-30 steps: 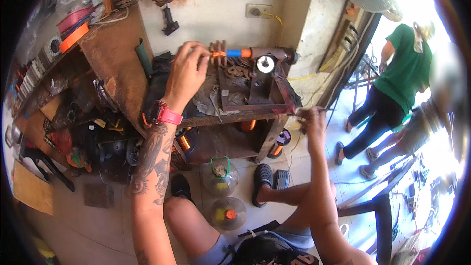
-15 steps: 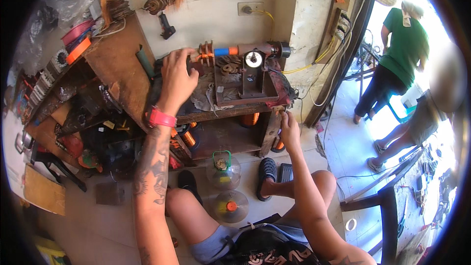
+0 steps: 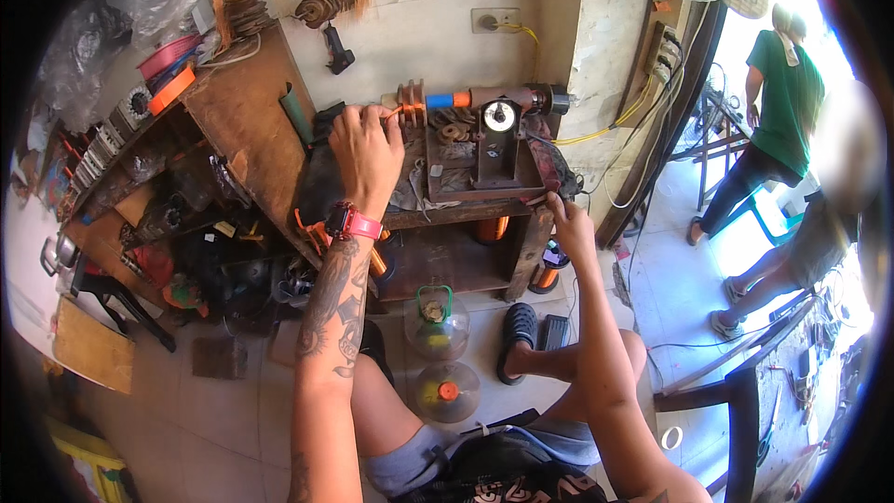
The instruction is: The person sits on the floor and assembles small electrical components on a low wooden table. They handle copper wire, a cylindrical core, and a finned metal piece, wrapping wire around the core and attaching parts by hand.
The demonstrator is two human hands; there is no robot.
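Two bare hands are seen over a cluttered wooden workbench (image 3: 466, 216). Far left, a slanted shelf (image 3: 237, 121) is packed with tools and parts, with coils of copper wire (image 3: 244, 11) hung above it. Left hand (image 3: 366, 154), pink watch (image 3: 354, 222) on the wrist, is raised to the copper-wound spool (image 3: 410, 98) at the left end of the winding machine (image 3: 484, 144); fingers (image 3: 358, 121) are curled narrow and pinched at an orange strand right beside the spool, though whether the strand is actually gripped cannot be told. The machine's shaft, with an orange and blue sleeve (image 3: 447, 100), is run rightwards past a round dial (image 3: 500, 115). Right hand (image 3: 566, 224) is placed at the bench's right front edge, just below the machine's right side; fingers are closed tight around something small, hidden by the hand, so what is held cannot be told. Below the bench, two clear jugs (image 3: 436, 321) are stood on the tiled floor between the knees, beside a dark sandal (image 3: 518, 328). Far right, two other people (image 3: 778, 112) are seen standing by the doorway, well apart from the bench.
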